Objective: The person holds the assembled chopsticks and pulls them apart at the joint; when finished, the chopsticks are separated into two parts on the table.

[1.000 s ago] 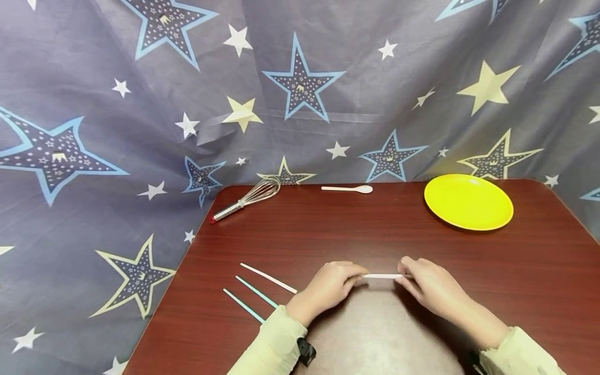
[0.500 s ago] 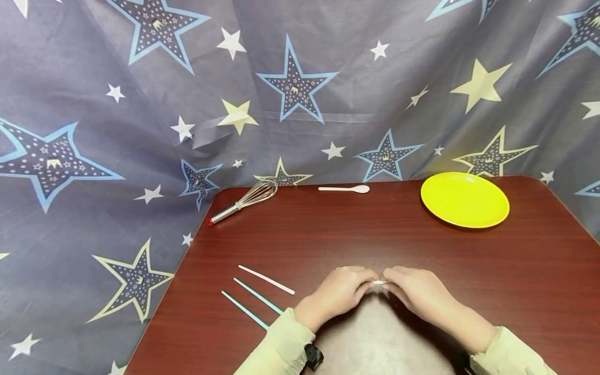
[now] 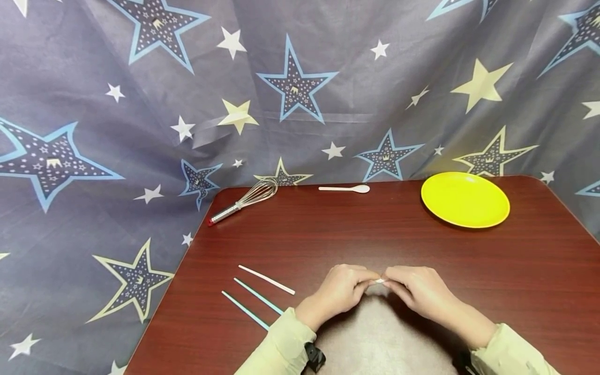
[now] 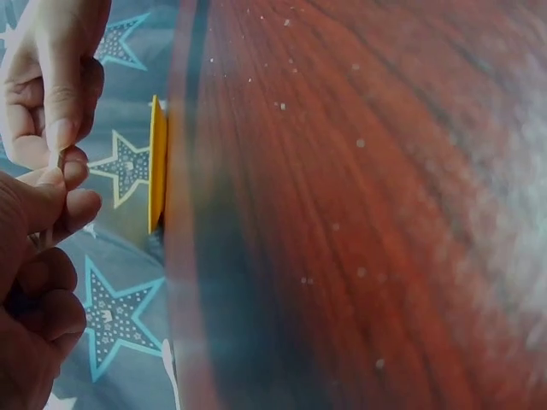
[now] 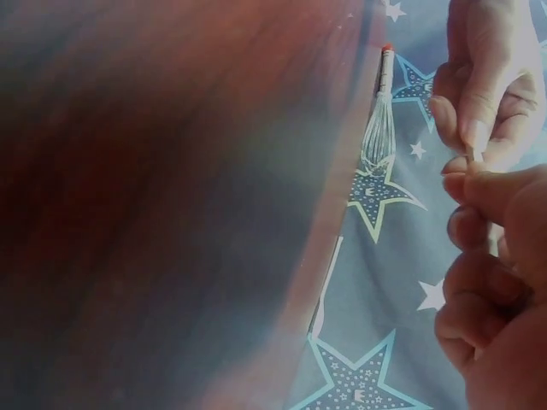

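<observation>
Head view: the left hand [image 3: 339,287] and right hand [image 3: 424,292] have their grip clamped on a white stick [image 3: 379,281], eight o'clock from the plate [image 3: 465,200], where uneven finger pressure could snap it or make it slip onto the tabletop [image 3: 356,237].

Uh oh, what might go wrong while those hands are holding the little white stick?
Two things, maybe. The white stick could slip or snap, because the left hand and right hand both pinch it, with only a tiny bit showing between them in the head view. Also, the left sleeve might nudge the blue sticks, since their near ends reach its edge in that view.
</observation>
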Demonstrator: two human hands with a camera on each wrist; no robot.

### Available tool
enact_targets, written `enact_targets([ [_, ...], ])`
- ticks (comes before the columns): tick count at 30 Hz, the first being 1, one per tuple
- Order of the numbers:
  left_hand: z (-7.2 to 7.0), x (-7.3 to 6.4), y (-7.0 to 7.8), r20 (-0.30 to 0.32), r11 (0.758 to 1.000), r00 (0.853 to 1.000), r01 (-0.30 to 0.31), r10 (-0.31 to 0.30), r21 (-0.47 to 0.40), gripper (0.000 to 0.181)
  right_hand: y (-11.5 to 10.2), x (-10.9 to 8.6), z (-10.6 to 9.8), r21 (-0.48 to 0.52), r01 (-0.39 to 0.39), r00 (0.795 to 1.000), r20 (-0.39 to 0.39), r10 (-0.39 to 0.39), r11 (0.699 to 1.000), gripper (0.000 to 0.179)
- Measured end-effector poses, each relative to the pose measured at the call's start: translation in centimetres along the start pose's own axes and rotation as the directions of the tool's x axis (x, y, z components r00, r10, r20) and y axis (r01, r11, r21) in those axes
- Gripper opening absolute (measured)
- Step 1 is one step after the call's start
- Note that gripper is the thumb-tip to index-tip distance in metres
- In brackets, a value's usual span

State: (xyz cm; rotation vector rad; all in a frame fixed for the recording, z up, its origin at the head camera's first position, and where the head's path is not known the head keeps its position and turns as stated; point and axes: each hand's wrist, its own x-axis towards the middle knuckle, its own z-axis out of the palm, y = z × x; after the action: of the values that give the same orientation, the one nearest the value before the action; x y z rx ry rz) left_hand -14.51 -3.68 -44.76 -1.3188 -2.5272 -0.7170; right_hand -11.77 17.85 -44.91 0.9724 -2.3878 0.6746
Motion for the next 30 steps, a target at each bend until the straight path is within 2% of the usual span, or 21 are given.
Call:
enact_targets([
  [5, -0.6, -0.1, -0.8, -0.025, 1.0, 0.999, -0.023, 0.023, -0.019, 0.018, 1.0, -0.3, -0.3, -0.017, 0.028, 0.999, -0.016, -0.028, 0.999, 0.018],
  [9, -1.6, 0.2, -1.6, -0.052, 1.0, 0.999, 0.006, -0.007, -0.015, 0.016, 2.0, -0.4, -1.0, -0.024, -0.022, 1.0, 0.0, 0.022, 0.999, 0.019],
  [14, -2.6, 0.9, -2.4, -0.005, 0.995, 0.997, 0.072, -0.072, 0.065, 0.017, 2.4, -0.5, -1.1, -0.047, -0.098, 0.986, 0.135, 0.103, 0.994, 0.027],
  [18, -2.7, 1.0, -3.5, 0.054, 0.988, 0.991, 0.114, -0.12, 0.105, 0.027, 2.6, -0.9, -0.9, -0.059, -0.093, 0.977, 0.186, 0.102, 0.994, 0.025],
  [22, -2.4, 1.3, -4.5, 0.063, 0.976, 0.979, 0.184, -0.192, 0.113, 0.021, 2.7, -1.3, -1.0, -0.046, -0.089, 0.978, 0.183, 0.096, 0.995, 0.016],
  [26, -1.9, 1.6, -5.2, 0.041, 0.95, 0.955, 0.288, -0.294, 0.119, 0.005, 2.5, -1.5, -1.3, -0.044, -0.145, 0.968, 0.2, 0.15, 0.989, 0.013],
  [30, -1.3, 2.0, -5.7, 0.04, 0.921, 0.932, 0.348, -0.36, 0.177, 0.005, 2.4, -1.7, -1.4, -0.069, -0.18, 0.956, 0.223, 0.191, 0.981, 0.018],
])
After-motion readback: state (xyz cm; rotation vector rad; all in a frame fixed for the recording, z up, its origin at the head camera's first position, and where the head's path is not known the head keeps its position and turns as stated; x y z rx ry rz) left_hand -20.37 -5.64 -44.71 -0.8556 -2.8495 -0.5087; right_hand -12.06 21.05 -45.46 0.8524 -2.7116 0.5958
